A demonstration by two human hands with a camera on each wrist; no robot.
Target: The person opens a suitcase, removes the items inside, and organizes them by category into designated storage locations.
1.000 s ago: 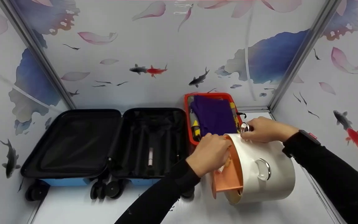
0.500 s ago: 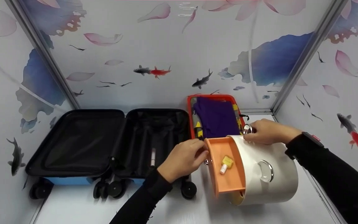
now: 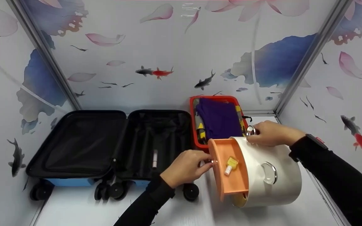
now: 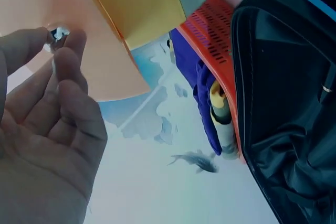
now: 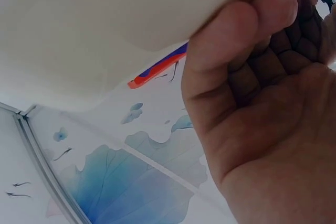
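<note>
In the head view my left hand (image 3: pixel 184 168) pinches the small shiny knob (image 3: pixel 213 161) of an orange drawer (image 3: pixel 226 146) between thumb and finger. The left wrist view shows the same pinch on the knob (image 4: pixel 59 33). The drawer stands pulled out of a rounded white storage box (image 3: pixel 259 193). Inside it lies a small yellow bottle with a white cap (image 3: pixel 232 163), like nail polish. My right hand (image 3: pixel 267 134) grips the chrome ring (image 3: pixel 250 130) on top of the box, its fingers curled against the white surface in the right wrist view. A second ring (image 3: pixel 275 173) sits nearer on the box.
To the left an open suitcase (image 3: pixel 83 144) lies with black lining and a pale slim tube (image 3: pixel 155 158) in one half. Behind the drawer a red basket (image 3: pixel 193 138) holds folded purple cloth (image 3: pixel 220 117). Printed walls stand behind and on both sides.
My left hand has come out from over the drawer, moved left past its front edge and down, and taken hold of the knob. The yellow bottle is uncovered. The right hand stays on the ring.
</note>
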